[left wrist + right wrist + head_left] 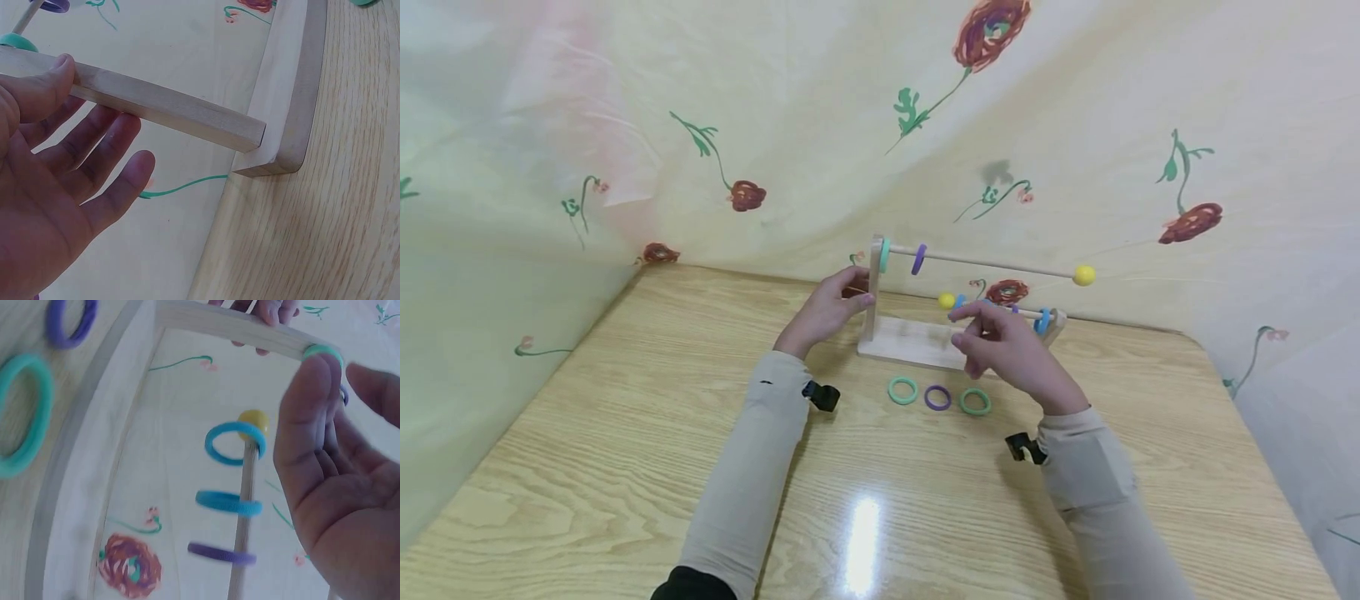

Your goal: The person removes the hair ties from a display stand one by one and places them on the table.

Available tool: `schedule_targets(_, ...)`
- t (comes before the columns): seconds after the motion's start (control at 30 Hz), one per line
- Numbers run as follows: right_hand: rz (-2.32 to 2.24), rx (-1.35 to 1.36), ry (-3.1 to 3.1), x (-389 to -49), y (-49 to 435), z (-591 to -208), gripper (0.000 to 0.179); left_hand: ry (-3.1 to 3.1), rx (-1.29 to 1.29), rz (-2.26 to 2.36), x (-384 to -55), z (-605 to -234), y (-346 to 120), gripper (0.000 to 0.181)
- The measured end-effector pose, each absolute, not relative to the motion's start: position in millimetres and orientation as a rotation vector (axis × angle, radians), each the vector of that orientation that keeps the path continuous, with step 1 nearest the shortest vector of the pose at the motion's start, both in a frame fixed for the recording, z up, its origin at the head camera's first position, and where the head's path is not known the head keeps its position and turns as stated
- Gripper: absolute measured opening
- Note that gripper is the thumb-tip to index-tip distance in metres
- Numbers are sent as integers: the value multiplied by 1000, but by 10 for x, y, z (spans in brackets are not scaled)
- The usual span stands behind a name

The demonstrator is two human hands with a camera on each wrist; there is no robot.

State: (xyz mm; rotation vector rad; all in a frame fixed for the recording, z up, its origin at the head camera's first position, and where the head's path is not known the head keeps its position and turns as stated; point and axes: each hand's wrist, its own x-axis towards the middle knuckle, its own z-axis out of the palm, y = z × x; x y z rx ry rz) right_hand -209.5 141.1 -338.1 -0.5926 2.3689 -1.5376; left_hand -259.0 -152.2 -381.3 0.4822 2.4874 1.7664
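Observation:
My left hand (826,312) pinches the left upright post (169,112) of a wooden rack between thumb and fingers. From that post's top runs an upper rod (992,263) with a yellow ball (1084,276) at its free end. A green ring (885,257) hangs beside the post, and a purple ring (919,259) a little farther along. My right hand (1015,354) hovers in front of the lower rod (247,481), fingers loosely bent and holding nothing. That rod carries blue rings (219,501) and a purple ring (219,552); the hand partly hides it in the head view.
On the table in front of the rack's base (910,342) lie a green ring (902,402), a purple ring (937,408) and another green ring (975,413). A flowered cloth (820,108) hangs right behind the rack, along the table's back edge.

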Motion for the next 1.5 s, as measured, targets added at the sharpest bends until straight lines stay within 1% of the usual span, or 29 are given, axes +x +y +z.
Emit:
schedule_targets(0.37,-1935,-384,2076,-2306,1100,-3283,54,2460,482,1783,-2596,-3806,-1532,34)
schedule_targets(0.57,-2021,-271,1942,-2410,929,-3250,63,2446,490,1800,-2595,-3813,-1539,35)
schedule_targets(0.67,-2069,-219,1864,-2449,874,-3247,64,2448,493,1803,-2603,-3823,-1533,34)
schedule_targets(0.9,-2158,-176,1734,-2528,763,-3241,54,2471,487,1801,-2616,-3831,-1523,34)
schedule_targets(1.2,-2214,-96,1645,-2589,655,-3268,52,2483,463,1788,-2610,-3823,-1519,33)
schedule_targets(1.27,-2227,-91,1633,-2595,648,-3265,48,2485,456,1786,-2612,-3816,-1516,33)
schedule_targets(1.4,-2247,-91,1622,-2605,643,-3254,35,2484,447,1783,-2618,-3812,-1509,34)
schedule_targets(1.5,-2252,-94,1612,-2611,642,-3252,30,2485,441,1780,-2618,-3817,-1512,34)
